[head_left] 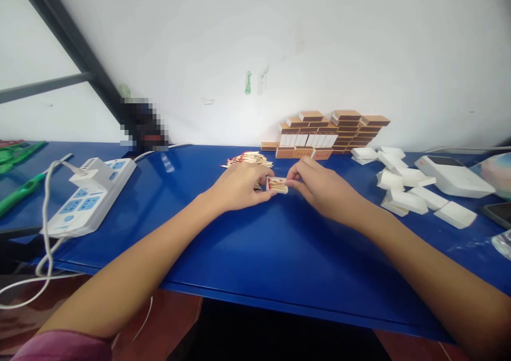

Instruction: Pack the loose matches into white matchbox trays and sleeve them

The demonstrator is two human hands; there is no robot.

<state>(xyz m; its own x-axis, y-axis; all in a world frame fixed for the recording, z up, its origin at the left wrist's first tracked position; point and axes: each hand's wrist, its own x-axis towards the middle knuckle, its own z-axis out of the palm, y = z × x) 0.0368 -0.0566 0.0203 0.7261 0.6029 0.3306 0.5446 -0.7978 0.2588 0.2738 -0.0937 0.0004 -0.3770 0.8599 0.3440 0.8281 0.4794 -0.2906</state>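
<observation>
My left hand (241,188) grips a small white matchbox tray (282,189) by its left end, between thumb and fingers. Several matches (275,184) with red heads lie inside it. At the tray's right end, the thumb and forefinger of my right hand (319,182) are pinched together on what looks like a match, mostly hidden by the fingertips. Behind my left hand is a loose pile of matches (249,158), partly covered by that hand.
Brown matchboxes (347,132) are stacked against the wall, with white-sided ones among them. White empty trays (407,200) lie scattered at the right, near a white device (453,174). A power strip (90,201) with a white cable is on the blue table (247,260) at left.
</observation>
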